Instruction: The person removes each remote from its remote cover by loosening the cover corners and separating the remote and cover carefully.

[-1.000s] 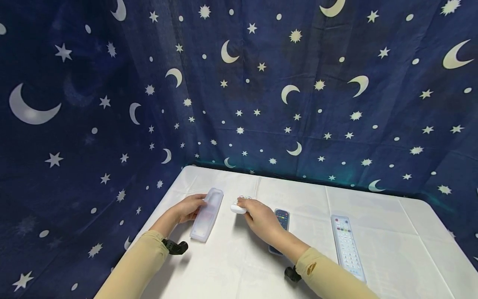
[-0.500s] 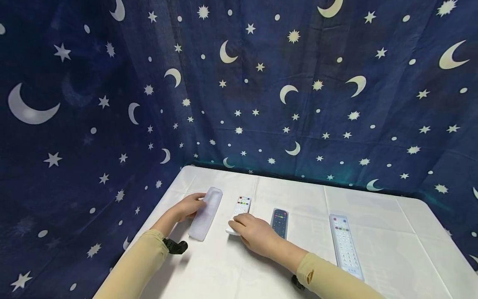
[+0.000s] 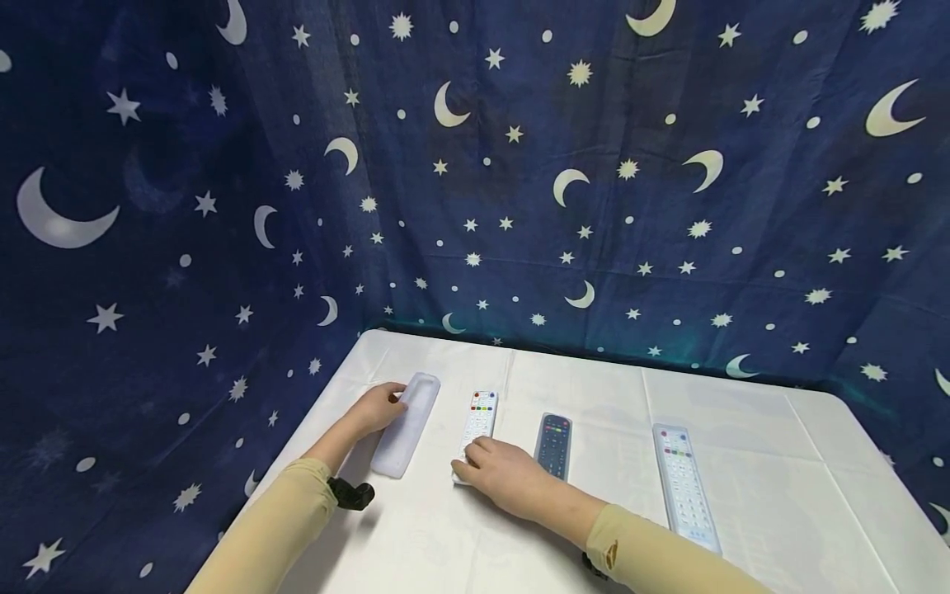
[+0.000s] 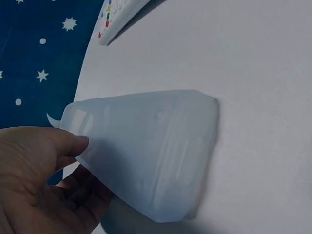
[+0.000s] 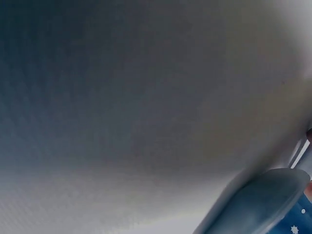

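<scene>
My left hand [image 3: 374, 410] holds a translucent silicone remote cover [image 3: 408, 429] at the table's left. In the left wrist view its thumb lies on top of the cover [image 4: 141, 151], with the other fingers curled beneath the edge. A white remote control [image 3: 480, 412] with coloured buttons lies face up to the right of the cover. My right hand [image 3: 505, 474] grips its near end, fingers bent over it and hiding the lower keys. The right wrist view is mostly dark, blurred tabletop.
A dark remote control [image 3: 553, 445] lies just beyond my right forearm, partly hidden by it. Farther right is another white remote in a clear bluish cover [image 3: 686, 487]. The white table [image 3: 594, 379] meets a blue star-and-moon curtain [image 3: 519, 206] at the back and left.
My right hand has brought the white remote control down flat onto the table and shifted nearer to me. The left hand and the cover have moved only slightly.
</scene>
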`<action>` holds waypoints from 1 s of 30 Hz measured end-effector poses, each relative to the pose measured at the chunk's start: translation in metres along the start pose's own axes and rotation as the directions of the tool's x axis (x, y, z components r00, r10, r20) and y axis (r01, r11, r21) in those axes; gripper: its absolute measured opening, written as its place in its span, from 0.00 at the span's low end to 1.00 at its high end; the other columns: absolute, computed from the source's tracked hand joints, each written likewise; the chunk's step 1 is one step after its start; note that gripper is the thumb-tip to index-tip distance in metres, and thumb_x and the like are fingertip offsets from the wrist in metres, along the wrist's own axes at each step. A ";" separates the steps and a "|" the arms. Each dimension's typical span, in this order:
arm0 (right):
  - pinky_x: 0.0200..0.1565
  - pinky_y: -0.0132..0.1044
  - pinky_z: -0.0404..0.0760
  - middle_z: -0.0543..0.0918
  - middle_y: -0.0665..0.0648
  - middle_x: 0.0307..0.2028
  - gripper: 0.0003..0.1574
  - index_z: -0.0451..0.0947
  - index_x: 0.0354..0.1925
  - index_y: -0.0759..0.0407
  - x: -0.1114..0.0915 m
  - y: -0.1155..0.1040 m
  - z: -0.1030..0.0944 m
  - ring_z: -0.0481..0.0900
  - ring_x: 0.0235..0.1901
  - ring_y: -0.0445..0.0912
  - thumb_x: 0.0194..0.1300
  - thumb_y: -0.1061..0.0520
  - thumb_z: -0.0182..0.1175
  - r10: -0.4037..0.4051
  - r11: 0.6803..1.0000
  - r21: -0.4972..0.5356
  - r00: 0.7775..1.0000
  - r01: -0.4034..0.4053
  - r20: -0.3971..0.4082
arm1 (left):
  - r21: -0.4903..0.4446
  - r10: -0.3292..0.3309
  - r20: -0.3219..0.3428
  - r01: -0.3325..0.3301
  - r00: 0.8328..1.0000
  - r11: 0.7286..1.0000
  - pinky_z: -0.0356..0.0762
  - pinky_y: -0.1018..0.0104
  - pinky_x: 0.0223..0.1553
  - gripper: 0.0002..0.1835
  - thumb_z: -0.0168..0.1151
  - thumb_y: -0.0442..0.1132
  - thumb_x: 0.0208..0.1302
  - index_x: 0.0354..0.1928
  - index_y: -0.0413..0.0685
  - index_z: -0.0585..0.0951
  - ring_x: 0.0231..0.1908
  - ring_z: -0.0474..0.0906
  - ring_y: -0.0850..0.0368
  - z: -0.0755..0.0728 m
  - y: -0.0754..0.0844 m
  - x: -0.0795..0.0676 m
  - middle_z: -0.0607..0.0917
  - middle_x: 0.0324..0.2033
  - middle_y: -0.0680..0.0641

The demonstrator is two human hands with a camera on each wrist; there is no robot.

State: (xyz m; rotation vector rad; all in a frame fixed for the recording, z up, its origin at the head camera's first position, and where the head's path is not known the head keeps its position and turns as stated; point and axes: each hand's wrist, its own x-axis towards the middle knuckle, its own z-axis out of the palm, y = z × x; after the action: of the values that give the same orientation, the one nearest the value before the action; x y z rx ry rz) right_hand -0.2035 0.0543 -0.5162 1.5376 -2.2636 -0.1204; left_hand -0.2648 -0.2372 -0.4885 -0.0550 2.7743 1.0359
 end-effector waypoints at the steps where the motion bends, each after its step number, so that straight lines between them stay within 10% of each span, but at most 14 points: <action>1: 0.49 0.32 0.79 0.77 0.48 0.45 0.20 0.79 0.62 0.45 0.000 0.000 0.001 0.76 0.47 0.43 0.74 0.52 0.61 -0.003 1.000 -0.008 1.000 0.003 -0.003 | 0.013 -0.002 -0.004 0.002 1.000 1.000 0.83 0.55 0.41 0.25 0.59 0.36 0.72 0.68 0.33 0.73 0.46 0.81 0.45 0.000 -0.001 0.000 0.81 0.53 0.33; 22: 0.49 0.35 0.80 0.77 0.50 0.49 0.21 0.78 0.64 0.47 -0.003 -0.003 -0.001 0.76 0.49 0.44 0.76 0.52 0.58 0.052 0.995 0.081 0.997 -0.056 0.053 | 0.056 0.036 -0.039 -0.034 0.999 0.998 0.81 0.47 0.50 0.26 0.58 0.36 0.73 0.69 0.34 0.72 0.47 0.81 0.45 0.005 -0.005 -0.003 0.82 0.51 0.35; 30: 0.68 0.46 0.70 0.77 0.52 0.60 0.27 0.73 0.69 0.48 -0.011 0.003 -0.014 0.73 0.62 0.49 0.75 0.55 0.58 0.120 0.982 0.135 0.988 -0.133 0.101 | 0.058 0.060 -0.065 -0.056 0.996 0.997 0.78 0.45 0.54 0.29 0.57 0.39 0.74 0.71 0.32 0.68 0.54 0.78 0.40 -0.001 -0.008 -0.004 0.81 0.55 0.33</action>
State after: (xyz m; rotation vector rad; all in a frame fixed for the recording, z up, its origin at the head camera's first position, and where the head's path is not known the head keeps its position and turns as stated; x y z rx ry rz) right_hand -0.1975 0.0670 -0.5060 1.4787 -2.4841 0.0061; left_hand -0.2605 -0.2438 -0.4921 -0.0014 2.8793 0.9859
